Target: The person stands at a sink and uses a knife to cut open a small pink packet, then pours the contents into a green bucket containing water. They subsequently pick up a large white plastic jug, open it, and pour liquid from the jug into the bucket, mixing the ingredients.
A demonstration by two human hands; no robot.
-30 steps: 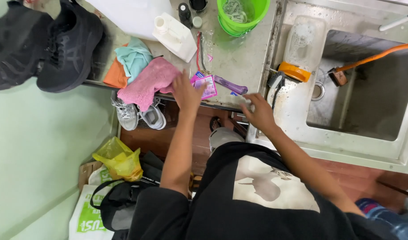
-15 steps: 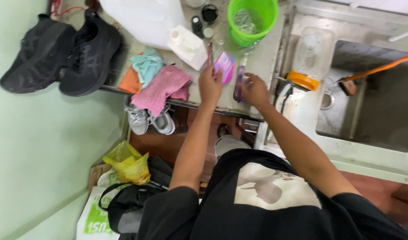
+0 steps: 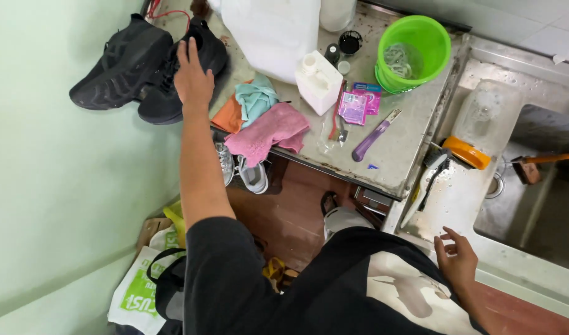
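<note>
Black laced sneaker (image 3: 173, 80) lies under the flat, open left hand (image 3: 193, 77); right hand (image 3: 458, 260) hovers loose, empty.

The left arm stretches straight toward the upper left of the frame, its bare left hand (image 3: 193, 77) flat, palm down, fingers together. The right hand (image 3: 458, 259) hangs low at lower right, fingers loosely curled (holding nothing).
</note>
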